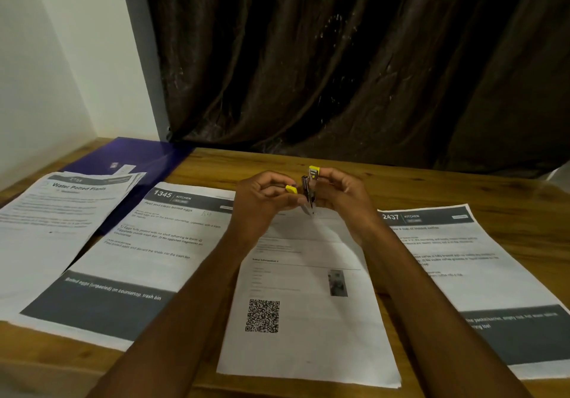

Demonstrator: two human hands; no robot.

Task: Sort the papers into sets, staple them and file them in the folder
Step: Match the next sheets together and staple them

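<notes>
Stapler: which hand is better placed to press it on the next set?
Right, probably. The right hand grips the stapler body upright above the middle sheet; the left hand only pinches its yellow end.

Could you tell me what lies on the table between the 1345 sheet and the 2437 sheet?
In the head view, a sheet with a QR code lies between the 1345 sheet and the 2437 sheet.

Both hands [308, 200] held the stapler [309, 192] above the middle sheet [308, 336]; two sheets [123, 258] lay to their left, one sheet [462, 258] right, a folder [129, 153] far left behind.
</notes>
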